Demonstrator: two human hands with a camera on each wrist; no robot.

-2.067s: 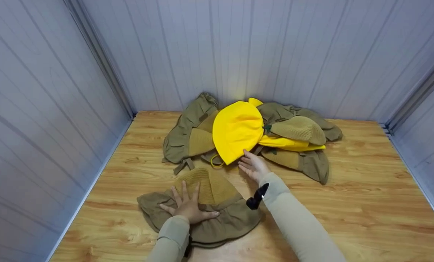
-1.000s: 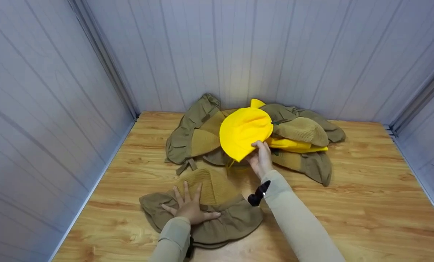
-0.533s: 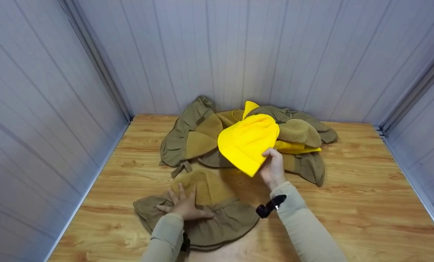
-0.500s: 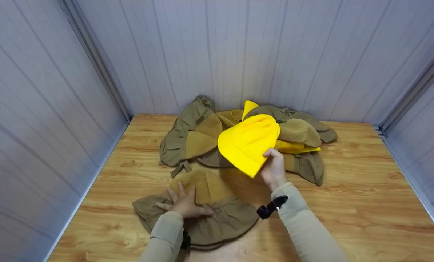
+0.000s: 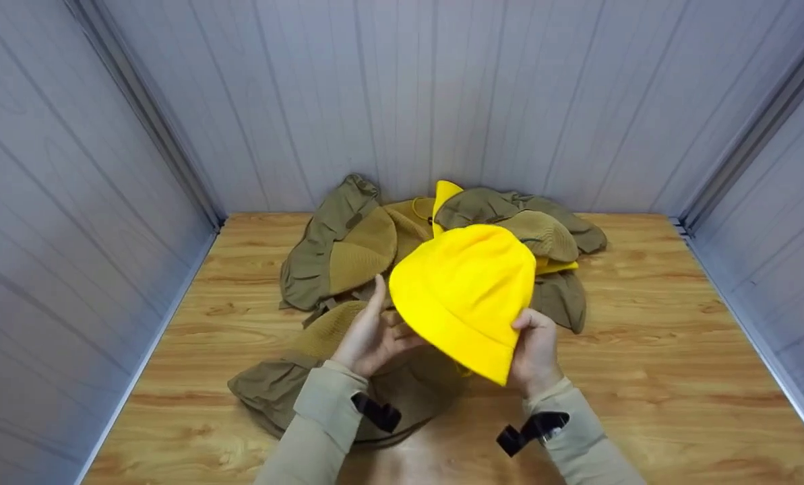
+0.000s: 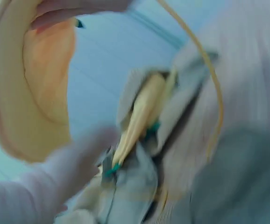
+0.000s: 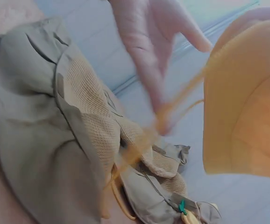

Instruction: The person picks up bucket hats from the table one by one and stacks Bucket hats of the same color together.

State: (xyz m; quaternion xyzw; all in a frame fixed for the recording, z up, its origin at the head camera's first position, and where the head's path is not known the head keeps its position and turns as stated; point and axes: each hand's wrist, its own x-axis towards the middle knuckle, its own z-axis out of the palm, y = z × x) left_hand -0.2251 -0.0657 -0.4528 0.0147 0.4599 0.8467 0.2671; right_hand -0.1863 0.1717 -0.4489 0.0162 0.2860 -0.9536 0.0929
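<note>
My right hand (image 5: 536,350) pinches the brim of a yellow bucket hat (image 5: 466,289), thumb on the outside, and holds it above the table, crown up and tilted. A thin yellow cord (image 7: 184,91) hangs from the hat in the right wrist view. My left hand (image 5: 373,343) is raised beside the brim's left side, thumb up and fingers extended, gripping nothing. In the right wrist view that left hand (image 7: 146,51) shows apart from the hat. Below lies a brown hat (image 5: 418,394) with a tan knit crown, partly hidden by my left forearm.
Toward the back wall (image 5: 402,101) lies a pile of brown hats, one at the left (image 5: 348,252) and one at the right (image 5: 543,232), with more yellow fabric (image 5: 445,195) among them. Panelled walls bound the wooden table (image 5: 671,364) at the back and sides.
My right hand took the yellow hat's brim, lifted it off the pile and brought it nearer, turning its crown up. My left hand left the brown hat and rose beside the yellow one.
</note>
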